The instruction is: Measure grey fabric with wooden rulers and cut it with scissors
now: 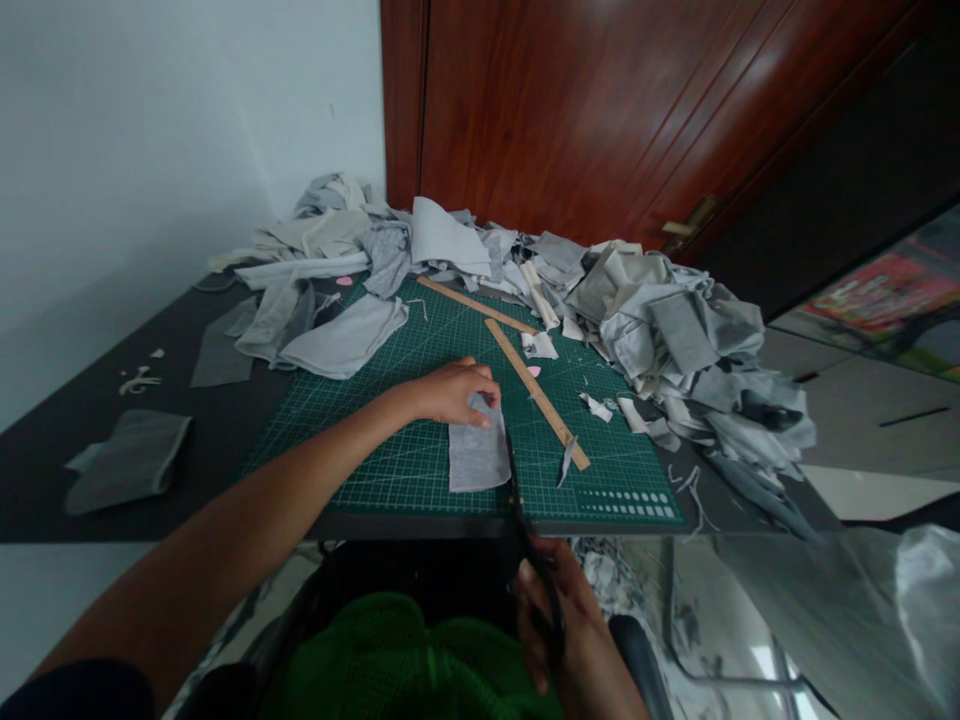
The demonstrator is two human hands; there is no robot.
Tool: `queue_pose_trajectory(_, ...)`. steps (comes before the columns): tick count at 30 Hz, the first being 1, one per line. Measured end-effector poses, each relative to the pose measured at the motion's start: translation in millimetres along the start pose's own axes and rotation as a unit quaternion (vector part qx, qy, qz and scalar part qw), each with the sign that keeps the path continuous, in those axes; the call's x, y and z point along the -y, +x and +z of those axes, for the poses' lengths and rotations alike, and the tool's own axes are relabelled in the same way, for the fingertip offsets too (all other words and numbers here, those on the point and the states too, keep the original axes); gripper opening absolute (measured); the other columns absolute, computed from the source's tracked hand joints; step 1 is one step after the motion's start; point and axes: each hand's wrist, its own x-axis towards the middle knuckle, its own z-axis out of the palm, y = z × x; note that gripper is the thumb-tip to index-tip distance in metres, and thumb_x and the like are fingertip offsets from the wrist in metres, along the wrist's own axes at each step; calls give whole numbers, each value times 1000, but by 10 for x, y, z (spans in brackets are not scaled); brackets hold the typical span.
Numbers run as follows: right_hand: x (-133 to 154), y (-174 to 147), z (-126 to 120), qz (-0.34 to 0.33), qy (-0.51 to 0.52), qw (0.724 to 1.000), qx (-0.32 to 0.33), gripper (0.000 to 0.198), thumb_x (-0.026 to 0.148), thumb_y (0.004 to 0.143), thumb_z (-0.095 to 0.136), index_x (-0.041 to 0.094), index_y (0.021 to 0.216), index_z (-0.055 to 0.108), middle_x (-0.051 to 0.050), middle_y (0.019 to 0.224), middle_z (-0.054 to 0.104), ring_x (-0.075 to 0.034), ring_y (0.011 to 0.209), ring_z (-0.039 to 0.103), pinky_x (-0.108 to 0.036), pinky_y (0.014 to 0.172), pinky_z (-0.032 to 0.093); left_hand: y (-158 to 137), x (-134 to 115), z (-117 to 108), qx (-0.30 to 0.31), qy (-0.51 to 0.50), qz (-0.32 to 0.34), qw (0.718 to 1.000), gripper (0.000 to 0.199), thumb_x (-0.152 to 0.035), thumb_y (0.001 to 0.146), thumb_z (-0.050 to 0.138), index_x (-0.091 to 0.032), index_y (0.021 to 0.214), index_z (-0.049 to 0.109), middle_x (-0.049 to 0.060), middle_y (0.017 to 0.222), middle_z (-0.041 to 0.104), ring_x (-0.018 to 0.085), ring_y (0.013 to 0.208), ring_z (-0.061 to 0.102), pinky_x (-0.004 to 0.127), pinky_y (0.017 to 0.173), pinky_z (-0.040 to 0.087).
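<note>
A small grey piece of fabric [478, 455] lies on the green cutting mat [375, 420] near its front edge. My left hand [457, 392] is closed on the fabric's upper end, fingers pinching its top corner. In my right hand [559, 610] are black-handled scissors [519, 500], with fingers through the handle loops below the table edge. Their dark blades run up along the right edge of the fabric; how far the blades are apart I cannot make out. To the right, a thin grey offcut [568, 462] rests across the end of a wooden ruler [536, 390].
A second wooden ruler [480, 306] lies farther back. Large heaps of grey and white fabric scraps [667, 320] line the back and right of the table. Folded cloth [349, 338] is at the mat's left, more cloth [135, 460] at the table's left. Behind stands a wooden door [570, 120].
</note>
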Motion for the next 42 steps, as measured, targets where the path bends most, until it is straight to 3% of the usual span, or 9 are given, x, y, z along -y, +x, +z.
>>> queue_pose_trajectory(13,-75,26,-33,-14,-17,999,25,56,62,85,71,25,118,45,8,71,51,-6,43,42,-16,33,34,-1,2,-5,-4,2,0,1000,25,-36,75,80,-25,97,72,1,99,64,22,96,51,29,85,35)
queue_pose_trajectory(27,-49,39,-25,-14,15,999,32,58,62,80,75,24,114,47,9,68,53,-5,39,39,-16,31,33,4,28,6,-12,-10,3,1000,25,-35,73,81,-25,96,74,1,98,65,22,96,53,30,85,37)
queue_pose_trajectory(33,25,63,-38,10,71,997,22,52,57,79,77,25,109,48,10,68,51,-4,39,37,-14,31,28,12,73,-2,-15,-38,7,999,23,-31,73,83,-23,94,77,3,100,67,22,101,54,31,89,39)
queue_pose_trajectory(42,187,190,28,10,30,999,28,56,60,76,79,26,105,47,11,69,50,-4,41,37,-15,32,28,0,100,-17,-2,-34,14,999,18,-30,76,79,-24,93,81,4,105,67,21,104,55,30,89,40)
